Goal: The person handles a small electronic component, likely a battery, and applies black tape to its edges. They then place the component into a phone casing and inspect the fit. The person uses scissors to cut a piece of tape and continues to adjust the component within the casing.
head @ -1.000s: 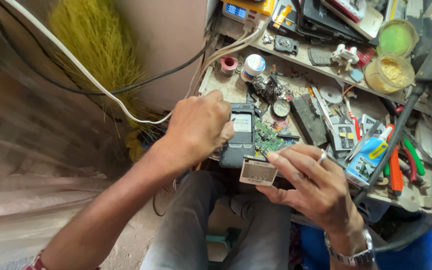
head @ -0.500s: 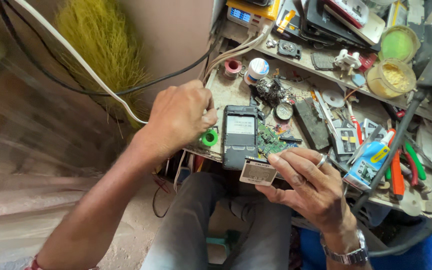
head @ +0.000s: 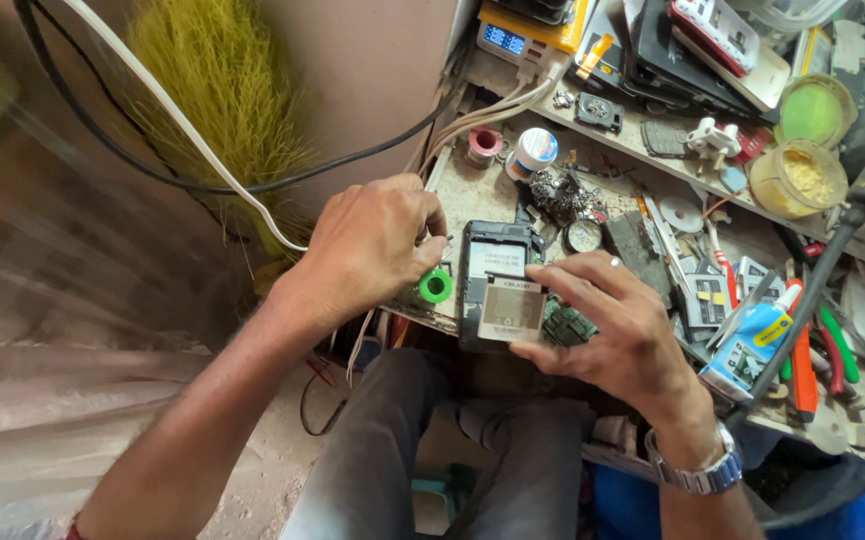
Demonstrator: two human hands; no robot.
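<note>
The right hand pinches a small square display module between thumb and fingertips, held just over the opened phone body that lies at the near edge of the cluttered tabletop. The left hand is curled — fingertips beside a green tape roll; I cannot tell whether it grips anything. The phone looks stripped, a green circuit board lying beside it — reassembly seems unfinished. Half a second ago the module sat lower, nearer the lap.
</note>
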